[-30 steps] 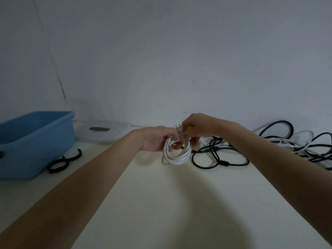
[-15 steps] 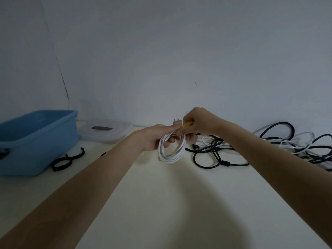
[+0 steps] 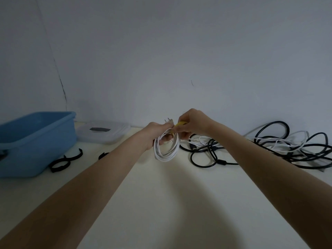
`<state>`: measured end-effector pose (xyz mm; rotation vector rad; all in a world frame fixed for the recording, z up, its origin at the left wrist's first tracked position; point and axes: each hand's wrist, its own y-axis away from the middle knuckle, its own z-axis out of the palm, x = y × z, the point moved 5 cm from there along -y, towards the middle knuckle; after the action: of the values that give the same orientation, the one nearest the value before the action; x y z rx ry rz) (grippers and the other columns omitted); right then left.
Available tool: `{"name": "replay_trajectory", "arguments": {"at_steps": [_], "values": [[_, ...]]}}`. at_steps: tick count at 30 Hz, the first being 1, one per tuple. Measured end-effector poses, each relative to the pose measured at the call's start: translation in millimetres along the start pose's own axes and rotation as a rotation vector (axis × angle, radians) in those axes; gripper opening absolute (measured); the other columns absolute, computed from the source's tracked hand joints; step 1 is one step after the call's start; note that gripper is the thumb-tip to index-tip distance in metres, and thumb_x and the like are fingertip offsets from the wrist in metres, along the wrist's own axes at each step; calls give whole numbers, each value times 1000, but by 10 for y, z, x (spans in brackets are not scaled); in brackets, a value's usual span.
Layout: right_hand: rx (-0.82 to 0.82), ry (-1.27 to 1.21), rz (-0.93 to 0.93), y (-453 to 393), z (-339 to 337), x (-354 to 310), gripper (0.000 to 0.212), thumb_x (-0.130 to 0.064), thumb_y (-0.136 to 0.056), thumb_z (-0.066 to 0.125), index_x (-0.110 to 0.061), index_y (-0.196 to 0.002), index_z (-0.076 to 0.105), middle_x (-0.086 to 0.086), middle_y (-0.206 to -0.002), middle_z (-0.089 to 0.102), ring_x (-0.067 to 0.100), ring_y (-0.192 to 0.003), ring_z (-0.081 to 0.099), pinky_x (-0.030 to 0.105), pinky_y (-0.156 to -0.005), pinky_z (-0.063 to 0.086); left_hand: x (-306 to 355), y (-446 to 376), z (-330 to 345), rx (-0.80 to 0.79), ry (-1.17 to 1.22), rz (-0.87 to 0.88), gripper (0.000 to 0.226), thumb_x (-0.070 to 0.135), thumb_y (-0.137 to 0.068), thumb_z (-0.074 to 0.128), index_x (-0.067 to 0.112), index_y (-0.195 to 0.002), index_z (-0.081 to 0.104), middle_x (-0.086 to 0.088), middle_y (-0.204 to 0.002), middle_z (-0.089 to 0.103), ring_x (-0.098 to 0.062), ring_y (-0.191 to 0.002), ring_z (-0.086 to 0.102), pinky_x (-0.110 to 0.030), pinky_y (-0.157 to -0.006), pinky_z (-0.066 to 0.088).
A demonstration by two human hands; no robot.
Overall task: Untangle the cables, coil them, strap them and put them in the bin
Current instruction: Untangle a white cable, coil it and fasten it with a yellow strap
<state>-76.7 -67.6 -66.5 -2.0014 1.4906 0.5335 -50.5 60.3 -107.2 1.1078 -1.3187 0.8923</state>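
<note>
Strapping the white coil above the table.

You held the coil up off the table, your left hand gripping its top with the plug prongs sticking out above, while your right hand pinched a yellow strap against it. If your left grip eased before the strap closed, the loops could probably spring apart and need recoiling; a loose strap could also slip off on the way to the bin. The tangle of black and white cables lay to your right, black straps beside the bin, a clear lid behind. The table was pale, the wall bare with a crack, the room dim.
</note>
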Motion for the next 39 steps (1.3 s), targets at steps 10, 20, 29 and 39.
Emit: {"name": "replay_trajectory", "arguments": {"at_steps": [10, 20, 29, 39], "values": [[155, 316, -82, 49, -7, -67, 40, -28, -82, 70, -9, -55, 48, 9, -60, 56, 20, -59, 48, 31, -62, 39, 47, -45, 39, 114, 96, 6, 15, 16, -84, 66, 4, -76, 62, -6, -63, 61, -10, -45, 57, -16, -42, 44], [40, -218, -19, 76, -11, 134, 19, -16, -90, 61, -6, -73, 62, 14, -73, 66, 26, -68, 66, 32, -69, 57, 141, -18, 0, 160, -5, 167, 8, 13, -84, 68, 10, -90, 62, -7, -80, 64, -20, -69, 63, -12, -38, 36], [68, -543, 78, 103, -55, 224, 6, -3, -85, 63, 0, -81, 64, 14, -77, 66, 20, -67, 63, 24, -66, 56, 180, -3, 60, -18, -9, 194, 11, 17, -88, 64, 12, -98, 63, 1, -83, 65, -12, -73, 63, -11, -48, 44], [115, -453, 56, 70, -128, 223, 13, -5, -86, 64, -6, -73, 59, 9, -68, 63, 16, -53, 58, 20, -46, 47, 168, 5, 99, -227, 67, 158, 10, -3, -85, 61, 5, -91, 63, -1, -74, 67, -6, -62, 65, -14, -56, 50]]}}
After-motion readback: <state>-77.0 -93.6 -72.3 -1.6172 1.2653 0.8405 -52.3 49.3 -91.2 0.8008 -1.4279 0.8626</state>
